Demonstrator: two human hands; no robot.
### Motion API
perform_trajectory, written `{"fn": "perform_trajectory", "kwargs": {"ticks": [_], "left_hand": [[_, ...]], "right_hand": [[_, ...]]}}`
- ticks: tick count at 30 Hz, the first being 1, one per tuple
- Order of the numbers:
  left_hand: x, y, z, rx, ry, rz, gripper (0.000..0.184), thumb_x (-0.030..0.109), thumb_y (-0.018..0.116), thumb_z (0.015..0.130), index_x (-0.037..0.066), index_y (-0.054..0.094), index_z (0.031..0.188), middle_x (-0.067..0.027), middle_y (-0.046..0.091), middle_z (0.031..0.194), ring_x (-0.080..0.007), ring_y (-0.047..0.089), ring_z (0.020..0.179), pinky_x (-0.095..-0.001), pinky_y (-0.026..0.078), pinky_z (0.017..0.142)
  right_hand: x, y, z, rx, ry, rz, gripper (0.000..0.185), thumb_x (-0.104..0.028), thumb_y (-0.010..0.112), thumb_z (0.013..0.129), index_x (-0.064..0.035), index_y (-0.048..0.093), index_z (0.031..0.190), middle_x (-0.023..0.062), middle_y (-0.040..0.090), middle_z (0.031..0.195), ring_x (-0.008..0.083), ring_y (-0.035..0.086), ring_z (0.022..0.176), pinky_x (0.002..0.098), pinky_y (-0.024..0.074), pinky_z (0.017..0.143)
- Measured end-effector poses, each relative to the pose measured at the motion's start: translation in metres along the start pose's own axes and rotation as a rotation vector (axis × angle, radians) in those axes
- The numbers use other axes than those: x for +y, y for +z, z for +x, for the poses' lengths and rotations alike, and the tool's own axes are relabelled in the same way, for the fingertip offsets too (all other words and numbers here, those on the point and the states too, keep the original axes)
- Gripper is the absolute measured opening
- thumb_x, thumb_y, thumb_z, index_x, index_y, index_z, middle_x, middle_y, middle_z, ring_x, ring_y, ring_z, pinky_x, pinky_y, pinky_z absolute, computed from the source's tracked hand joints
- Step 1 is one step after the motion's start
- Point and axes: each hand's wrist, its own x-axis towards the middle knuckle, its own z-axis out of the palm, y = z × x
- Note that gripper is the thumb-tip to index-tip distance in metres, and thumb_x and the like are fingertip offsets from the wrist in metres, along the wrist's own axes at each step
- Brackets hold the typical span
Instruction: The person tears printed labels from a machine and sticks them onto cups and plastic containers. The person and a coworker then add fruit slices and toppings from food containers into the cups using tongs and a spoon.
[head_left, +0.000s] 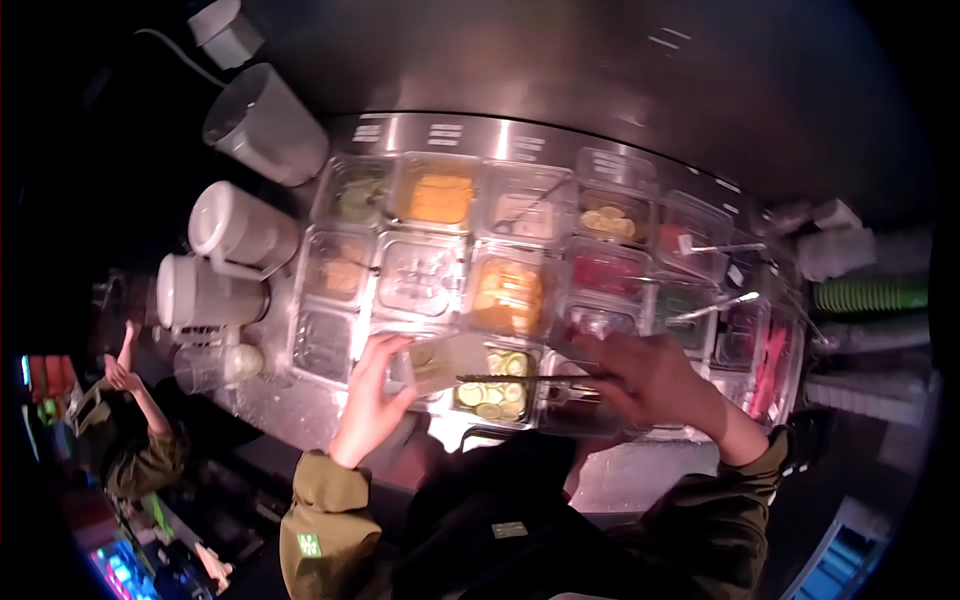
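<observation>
Left fingers pinching white tub, right fingers pinching dark utensil, steel counter (pitchers alongside), dim room

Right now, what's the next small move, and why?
I'd probably ease the tool further over the tub: the right hand holds it across the slices, tip near the edge of the tub in the left hand.
</observation>
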Motion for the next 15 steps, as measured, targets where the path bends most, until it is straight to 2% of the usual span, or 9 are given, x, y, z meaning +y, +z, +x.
{"fn": "perform_trajectory", "kwargs": {"ticks": [1,2,3,5,8,12,14,15], "left_hand": [[-0.002,0.000,-0.005,0.014,-0.030,-0.001,0.051,-0.002,0.068,0.064,0.002,0.049,0.111,-0.0143,0.052,0.108,-0.0317,0.051,0.104,-0.0350,0.041,0.089],[-0.003,-0.001,-0.008,0.044,-0.040,0.001,0.054,0.003,0.074,0.061,0.001,0.050,0.110,-0.0141,0.052,0.107,-0.0292,0.052,0.100,-0.0332,0.041,0.085],[0.001,-0.003,-0.010,0.081,-0.031,0.002,0.054,0.002,0.074,0.061,0.000,0.050,0.109,-0.0139,0.052,0.106,-0.0286,0.052,0.099,-0.0328,0.041,0.084],[0.000,-0.010,-0.020,0.107,-0.118,-0.013,0.054,-0.002,0.072,0.061,0.001,0.050,0.110,-0.0135,0.050,0.106,-0.0287,0.052,0.099,-0.0330,0.041,0.087],[-0.009,-0.019,-0.040,0.140,-0.218,-0.097,0.057,-0.002,0.073,0.061,0.000,0.048,0.112,-0.0112,0.049,0.108,-0.0258,0.051,0.099,-0.0324,0.041,0.087],[0.003,-0.031,-0.061,0.239,-0.413,-0.294,0.062,0.000,0.073,0.062,-0.001,0.044,0.117,-0.0078,0.046,0.112,-0.0195,0.048,0.103,-0.0319,0.038,0.092],[0.003,-0.037,-0.068,0.259,-0.414,-0.254,0.063,0.004,0.074,0.063,-0.001,0.044,0.117,-0.0087,0.046,0.113,-0.0197,0.048,0.104,-0.0318,0.037,0.092],[0.004,-0.040,-0.071,0.276,-0.410,-0.233,0.063,0.006,0.074,0.063,-0.002,0.043,0.117,-0.0092,0.046,0.113,-0.0198,0.048,0.104,-0.0318,0.037,0.093]], "right_hand": [[0.005,-0.010,0.001,0.015,0.046,0.079,0.040,-0.011,0.063,0.075,0.0004,0.057,0.113,0.0103,0.061,0.078,0.0261,0.061,0.063,0.0340,0.0470,0.054],[0.017,-0.016,-0.002,0.071,0.220,0.124,0.042,-0.013,0.062,0.076,-0.0001,0.056,0.115,0.0107,0.061,0.076,0.0268,0.061,0.062,0.0345,0.0465,0.054],[0.037,-0.019,-0.005,0.130,0.385,0.173,0.043,-0.015,0.062,0.077,-0.0005,0.055,0.117,0.0110,0.061,0.075,0.0275,0.060,0.062,0.0350,0.0460,0.054],[0.092,-0.019,-0.006,0.236,0.553,0.021,0.039,-0.023,0.061,0.080,-0.0007,0.056,0.112,0.0134,0.062,0.071,0.0314,0.060,0.061,0.0374,0.0469,0.054],[0.161,0.004,-0.028,0.037,0.677,-0.514,0.035,-0.029,0.059,0.082,-0.0018,0.059,0.104,0.0173,0.062,0.069,0.0361,0.061,0.064,0.0417,0.0492,0.058],[0.186,0.031,-0.017,0.020,0.838,-0.603,0.037,-0.033,0.060,0.080,0.0018,0.062,0.093,0.0217,0.063,0.073,0.0388,0.063,0.070,0.0454,0.0507,0.064],[0.226,0.036,-0.001,-0.057,0.894,-0.588,0.040,-0.035,0.059,0.080,0.0034,0.063,0.090,0.0229,0.063,0.075,0.0391,0.063,0.072,0.0458,0.0510,0.065],[0.284,0.057,-0.012,-0.124,0.886,-0.605,0.041,-0.035,0.059,0.080,0.0039,0.064,0.089,0.0229,0.064,0.077,0.0392,0.063,0.075,0.0457,0.0507,0.068]]}}
